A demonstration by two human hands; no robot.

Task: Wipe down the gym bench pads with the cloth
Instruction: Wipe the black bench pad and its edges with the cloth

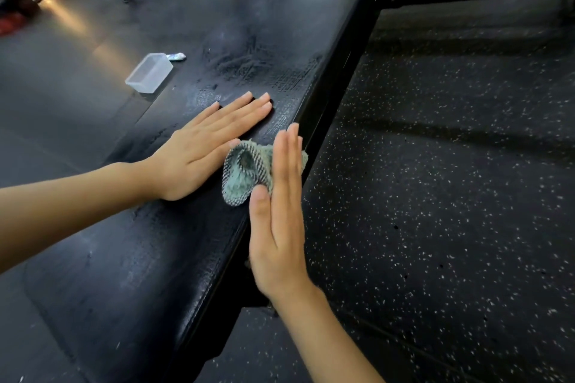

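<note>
**benchfan:** why's the left one just lying there?

**op_remote:** On my feed the left hand [211, 146] lies flat with straight fingers, palm down on the long black textured gym bench pad [242, 40], holding nothing. I'd guess it's bracing. Touching its thumb tip is the crumpled grey-green woven cloth [245, 171], on the pad near the edge. The right hand [277, 218] stands on edge against the cloth's other side, fingers straight and together, thumb resting on a lower fold. It looks like pushing, not a real grip.

**benchfan:** anything in the way?

**op_remote:** Not much. Out past the left hand's little finger, down on the floor, there's a clear rectangular plastic tub [149, 73] with a small pale tube [176, 56] just behind it. Both are well apart from the hands. Ahead of the fingertips the pad shows smeary streaks. Just outside the right hand a black metal frame bar [345, 71] hugs the pad edge, so I reckon knuckles could clip it on a sideways sweep. Beyond that is speckled black rubber floor [451, 196].
</note>
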